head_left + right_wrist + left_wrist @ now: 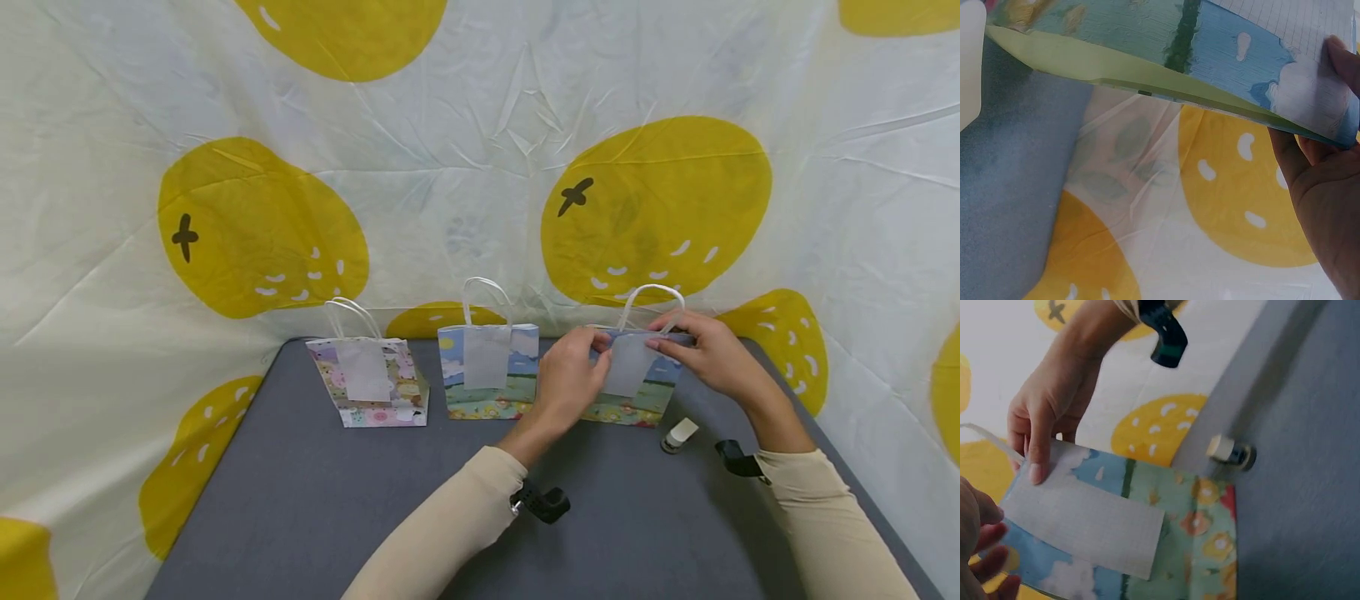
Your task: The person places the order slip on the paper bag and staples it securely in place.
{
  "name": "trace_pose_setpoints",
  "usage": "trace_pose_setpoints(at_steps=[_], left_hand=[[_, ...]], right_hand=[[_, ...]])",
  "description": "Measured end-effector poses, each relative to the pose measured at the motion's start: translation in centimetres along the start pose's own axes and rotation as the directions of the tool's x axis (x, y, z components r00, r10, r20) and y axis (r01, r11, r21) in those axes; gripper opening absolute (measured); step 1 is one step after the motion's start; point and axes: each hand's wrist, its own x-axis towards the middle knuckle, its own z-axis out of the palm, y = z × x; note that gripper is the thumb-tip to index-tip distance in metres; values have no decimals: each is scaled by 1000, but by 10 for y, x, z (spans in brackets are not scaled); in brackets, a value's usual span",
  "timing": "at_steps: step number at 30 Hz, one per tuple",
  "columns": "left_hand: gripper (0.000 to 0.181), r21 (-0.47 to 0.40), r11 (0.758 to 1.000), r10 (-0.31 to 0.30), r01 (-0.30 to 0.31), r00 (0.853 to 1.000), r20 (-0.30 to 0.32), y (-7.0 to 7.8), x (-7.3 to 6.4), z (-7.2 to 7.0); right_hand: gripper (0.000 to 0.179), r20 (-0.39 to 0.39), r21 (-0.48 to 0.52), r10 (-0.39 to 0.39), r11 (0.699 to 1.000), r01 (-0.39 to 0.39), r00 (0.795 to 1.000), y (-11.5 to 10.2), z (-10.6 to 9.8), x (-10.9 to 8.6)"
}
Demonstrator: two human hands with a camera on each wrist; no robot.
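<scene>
The right-hand paper gift bag [626,408], printed with sky, grass and flowers, carries a lined white paper sheet [1094,525] on its front. My right hand [705,350] pinches this bag's top edge at the right, thumb [1037,456] on the front over the sheet's upper end and fingers behind. Near the upper left corner is my left hand [570,375], its loosely bent fingers [988,565] spread beside the sheet without gripping it. The bag's white handle [652,288] rises between the hands. In the right wrist view, the bag's side panel [1116,69] shows pale green.
A matching bag [525,358] stands to the left, and a pink animal-print bag [408,383] farther left; both bear white sheets. A small cream-topped container [679,435] lies near the right bag's base. Behind the grey table [300,500] hangs a white curtain with yellow shapes [450,200].
</scene>
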Motion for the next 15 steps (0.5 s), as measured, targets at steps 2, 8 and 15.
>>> trace_pose_setpoints(at_steps=[2,8,15], left_hand=[[12,114,990,95,-88,994,-52,1,3,-1],[37,213,969,142,-124,987,-70,4,12,2],[40,86,996,-14,1,990,142,2,22,11]], right_hand=[[12,1,6,-2,1000,2,1000,0,0,0],[13,11,-2,3,1000,-3,1000,1,-2,1],[12,15,-15,-11,1000,12,1000,-1,-5,1]])
